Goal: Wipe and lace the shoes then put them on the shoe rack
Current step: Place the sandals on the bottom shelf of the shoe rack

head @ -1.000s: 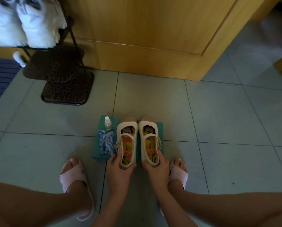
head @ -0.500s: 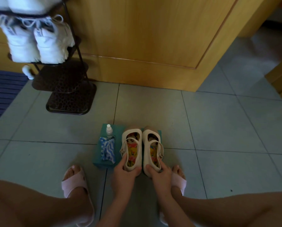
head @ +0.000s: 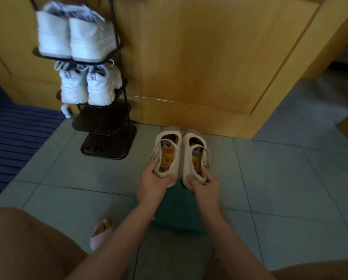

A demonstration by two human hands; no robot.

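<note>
Left hand (head: 151, 183) and right hand (head: 206, 185) each around 1 heel, shoes (head: 189, 156) now off teal box (head: 177, 215), nearer rack (head: 106, 142).

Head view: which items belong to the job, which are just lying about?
Job: left hand gripping left shoe; right hand gripping right shoe; rack.
Lying about: upper sneakers, lower sneakers, box, mat, slipper.

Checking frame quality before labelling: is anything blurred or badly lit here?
Head view: the top white sneakers on the shoe rack are motion-smeared; the cream shoes, left hand and right hand look fairly sharp; light is dim overall, with the foreground legs darkest.
</note>
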